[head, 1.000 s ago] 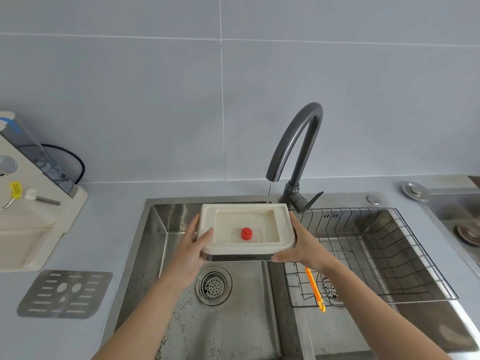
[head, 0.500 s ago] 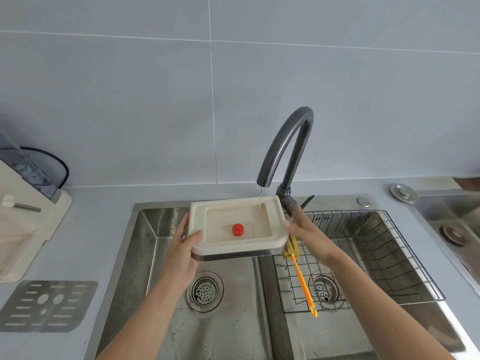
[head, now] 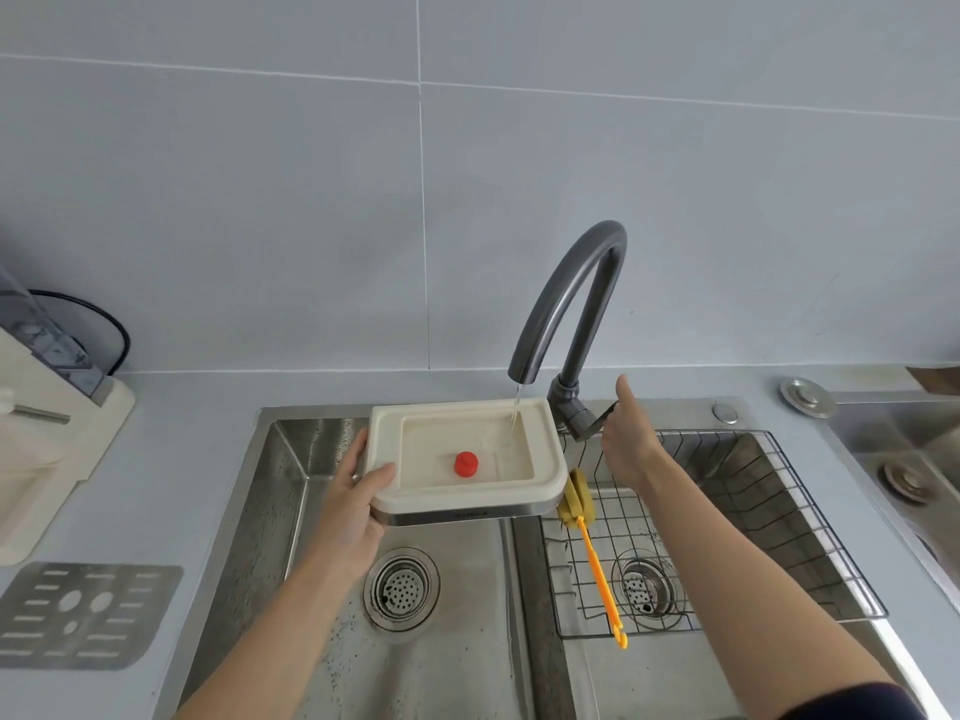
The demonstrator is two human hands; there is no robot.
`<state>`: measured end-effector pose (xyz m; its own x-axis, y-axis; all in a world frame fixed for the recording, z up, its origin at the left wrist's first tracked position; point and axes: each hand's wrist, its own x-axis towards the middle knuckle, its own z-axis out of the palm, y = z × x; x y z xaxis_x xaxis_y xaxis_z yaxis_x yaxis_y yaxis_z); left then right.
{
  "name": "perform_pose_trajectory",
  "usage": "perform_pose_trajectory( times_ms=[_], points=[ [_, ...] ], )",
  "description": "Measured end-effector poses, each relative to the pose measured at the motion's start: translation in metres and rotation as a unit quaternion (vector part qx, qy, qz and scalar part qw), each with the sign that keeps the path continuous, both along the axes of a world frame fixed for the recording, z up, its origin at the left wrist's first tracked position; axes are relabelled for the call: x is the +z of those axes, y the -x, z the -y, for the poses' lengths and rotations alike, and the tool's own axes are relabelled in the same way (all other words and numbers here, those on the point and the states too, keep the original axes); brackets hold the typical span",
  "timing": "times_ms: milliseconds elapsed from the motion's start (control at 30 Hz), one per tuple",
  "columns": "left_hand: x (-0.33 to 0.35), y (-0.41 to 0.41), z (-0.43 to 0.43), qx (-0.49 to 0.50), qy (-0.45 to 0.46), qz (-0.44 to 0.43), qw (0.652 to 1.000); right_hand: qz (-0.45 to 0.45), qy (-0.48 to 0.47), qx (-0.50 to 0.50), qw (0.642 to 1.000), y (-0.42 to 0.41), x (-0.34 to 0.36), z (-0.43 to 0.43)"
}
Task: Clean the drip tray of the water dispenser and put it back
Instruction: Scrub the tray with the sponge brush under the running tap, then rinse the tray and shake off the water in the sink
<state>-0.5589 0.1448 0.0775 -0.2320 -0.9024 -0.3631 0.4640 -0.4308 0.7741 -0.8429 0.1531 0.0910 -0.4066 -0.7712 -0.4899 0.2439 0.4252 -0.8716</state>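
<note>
A cream drip tray point(head: 387, 444) with a steel front band and a red float point(head: 466, 464) inside hangs over the left sink basin. My left hand point(head: 353, 491) alone holds it by its left edge, thumb on the rim. A thin stream of water runs from the dark faucet point(head: 571, 304) into the tray's far right corner. My right hand point(head: 626, 439) is off the tray, fingers on the faucet's lever point(head: 597, 420) at its base. The water dispenser point(head: 47, 423) stands at the left edge, partly out of frame.
The tray's steel grate point(head: 85, 615) lies on the counter at the left. A wire basket point(head: 727, 527) sits in the right basin with a yellow sponge brush on an orange handle point(head: 597, 558). A drain point(head: 401, 587) lies below the tray.
My right hand let go of the tray's right edge and moved up to the faucet lever. The left hand kept the tray under the stream. The view shifted slightly.
</note>
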Motion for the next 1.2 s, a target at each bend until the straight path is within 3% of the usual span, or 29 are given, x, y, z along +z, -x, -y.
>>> perform_pose_trajectory(
  times_ms=[267,600,933,1200],
  points=[
    [0.000,-0.001,0.000,0.001,-0.002,0.006,1.000,-0.001,-0.007,-0.011,1.000,-0.003,0.006,0.014],
    [0.001,-0.001,-0.003,-0.008,-0.004,0.007,1.000,-0.083,-0.019,0.129,0.988,-0.008,0.021,-0.014],
    [-0.005,-0.015,-0.013,-0.021,0.006,0.011,1.000,-0.115,0.161,0.345,0.918,-0.067,0.023,-0.075],
    [-0.014,-0.033,-0.028,-0.054,0.017,0.030,0.998,-0.259,0.175,0.312,0.897,-0.087,-0.002,-0.086]
  ],
)
